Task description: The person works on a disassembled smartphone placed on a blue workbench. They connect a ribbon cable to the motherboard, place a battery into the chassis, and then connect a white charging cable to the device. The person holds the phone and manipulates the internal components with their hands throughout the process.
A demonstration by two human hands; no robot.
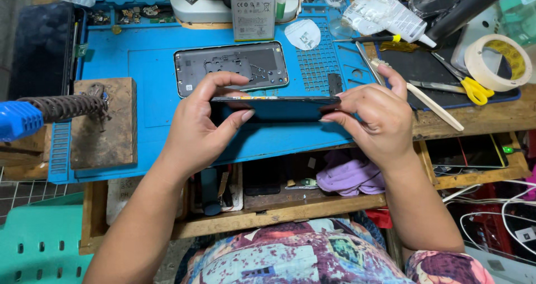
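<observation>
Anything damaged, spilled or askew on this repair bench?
Nothing spilled. The phone held edge-on between the left hand and right hand has no back; its grey rear cover lies on the blue mat.

A thin, dark, rectangular smartphone body [276,101] is held edge-on above the blue silicone work mat [151,55], its long axis running left to right and roughly level, so that only its narrow upper edge and a dark, shaded face show. The left hand [204,125] grips its left end between thumb and fingers; the right hand [374,119] grips its right end in the same way. Just behind it, flat on the mat, lies a grey rectangular phone back housing [231,66], inner side up, with cut-outs visible.
</observation>
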